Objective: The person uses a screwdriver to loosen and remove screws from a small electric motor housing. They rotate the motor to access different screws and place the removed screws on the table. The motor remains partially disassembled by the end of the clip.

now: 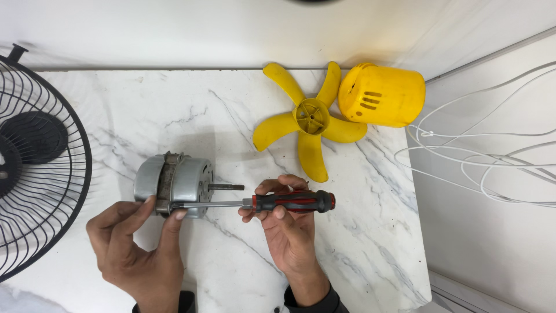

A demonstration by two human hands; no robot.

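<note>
The grey metal fan motor (174,184) lies on its side near the front left of the white marble table (174,110), its bare shaft pointing right. The left hand (136,240) pins it from the near side, thumb and forefinger closed against the housing's lower edge just where the tool meets it. The right hand (286,223) has its grip wrapped around the red-and-black handle of a screwdriver (272,203), whose long shank runs level and leftward to the housing, just below and parallel to the shaft; whether the tip sits in a screw head is hidden by the left fingers. To do this well, I judge the shank should stay in line with the fastener, with firm pressure along its length so the tip does not jump out, and the left fingertips held clear of the tip in case it slips. The motor is round and could roll, so the steadying hold matters. Behind, well apart, lie a yellow fan blade (310,124) and, touching it, a yellow plastic motor cover (382,95). A black wire fan guard (43,156) overlaps the table's left edge, near the left hand, and white cables (486,156) loop off to the right.
</note>
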